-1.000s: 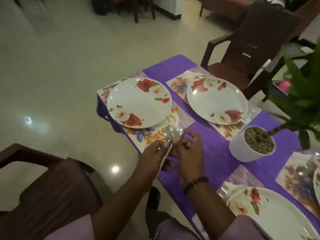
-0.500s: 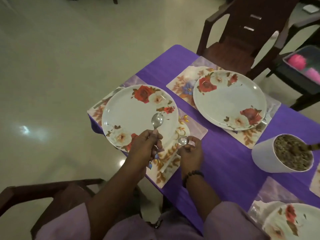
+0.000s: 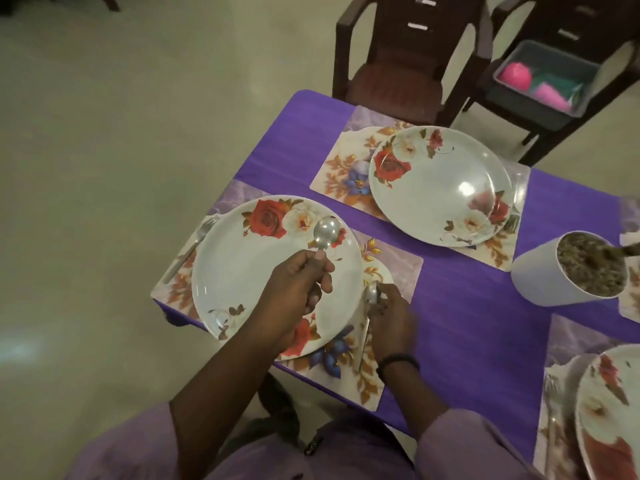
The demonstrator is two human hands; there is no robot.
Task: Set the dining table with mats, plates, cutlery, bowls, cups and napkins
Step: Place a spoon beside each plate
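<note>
Landmark = near plate (image 3: 273, 271), floral, sitting on a mat (image 3: 388, 268) at the table corner closest to the person.

L hand (image 3: 294, 299) is over the plate's middle, fingers curled round the handle of spoon 1 (image 3: 325, 233); bowl of that spoon points away from the person, above the plate's far rim by the rose print. Looks parked there, held clear of the table, prob so the other hand can finish first.

R hand (image 3: 391, 320) is just right of the plate, low on the mat, fingers pinching spoon 2 (image 3: 372, 293) near its bowl. It's blurred, so exact finger lay is hard to read, but it does grip the spoon. Handle seems to run back toward the person along the plate's right edge; likely being set down parallel to the plate, where cutlery belongs.

Fork (image 3: 194, 245) already lies on the mat left of the plate, partly tucked under the rim, so this setting lacks only the spoon side.

Beyond the plate, further along the purple cloth (image 3: 467, 306): 2nd plate (image 3: 440, 185) on its own mat, no cutlery visible w/ it. Spoon 1 is prob meant for that setting or another.

Right of the plate, well apart: white pot (image 3: 554, 275) w/ gravel. No bowls, cups or napkins seen on the table, so task is early-to-mid.
</note>
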